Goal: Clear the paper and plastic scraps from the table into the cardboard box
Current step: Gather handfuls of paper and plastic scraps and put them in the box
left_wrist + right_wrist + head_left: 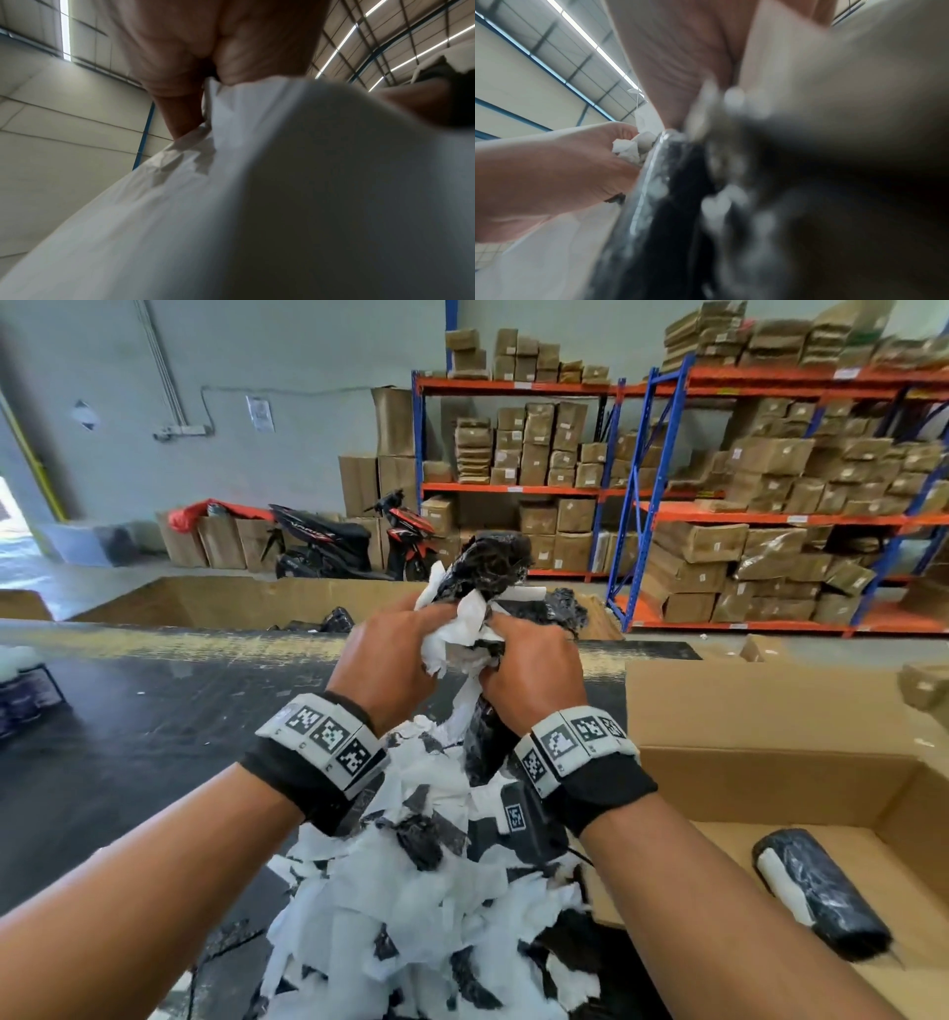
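Both hands are raised over the dark table [128, 737], gripping one bundle of scraps [470, 629] made of white paper and black plastic. My left hand [395, 654] clutches the white paper side; in the left wrist view white paper [257, 182] fills the picture under the palm [205, 50]. My right hand [529, 667] holds the black plastic part [675, 203], which hangs down between the wrists. A large heap of white and black scraps [411, 891] lies on the table below my forearms. An open cardboard box [770, 762] stands at the right, with a black wrapped roll [816, 891] inside.
A second large cardboard box [231, 603] with black plastic in it stands beyond the table's far edge. Dark blue packs [25, 690] sit at the table's left edge. Shelves of brown boxes [719, 505] and a scooter [349, 541] stand behind.
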Demonstrator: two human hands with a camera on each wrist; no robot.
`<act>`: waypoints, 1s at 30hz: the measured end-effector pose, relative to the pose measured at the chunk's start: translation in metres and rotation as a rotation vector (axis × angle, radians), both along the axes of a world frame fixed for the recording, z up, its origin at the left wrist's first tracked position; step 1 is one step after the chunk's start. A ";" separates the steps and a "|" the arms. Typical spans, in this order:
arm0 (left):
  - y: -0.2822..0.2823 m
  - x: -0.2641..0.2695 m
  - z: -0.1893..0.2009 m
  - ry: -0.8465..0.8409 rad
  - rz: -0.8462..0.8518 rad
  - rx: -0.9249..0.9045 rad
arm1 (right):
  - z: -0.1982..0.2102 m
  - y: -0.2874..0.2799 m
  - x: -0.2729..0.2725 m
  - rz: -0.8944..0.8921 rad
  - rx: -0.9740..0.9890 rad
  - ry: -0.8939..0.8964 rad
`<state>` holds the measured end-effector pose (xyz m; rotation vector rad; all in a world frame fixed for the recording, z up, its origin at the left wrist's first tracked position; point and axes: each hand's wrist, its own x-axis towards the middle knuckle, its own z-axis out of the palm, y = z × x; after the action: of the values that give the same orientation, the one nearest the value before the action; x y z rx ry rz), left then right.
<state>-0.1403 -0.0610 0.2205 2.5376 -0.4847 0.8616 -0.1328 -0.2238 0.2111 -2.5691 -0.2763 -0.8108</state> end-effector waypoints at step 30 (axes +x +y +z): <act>-0.388 -0.101 -0.040 0.250 -0.125 0.095 | -0.024 -0.386 -0.134 -0.112 -0.121 0.275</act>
<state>-0.2417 -0.4485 0.1807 2.6205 -0.6077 0.4778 -0.2668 -0.6098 0.1874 -2.7899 -0.1007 -0.4815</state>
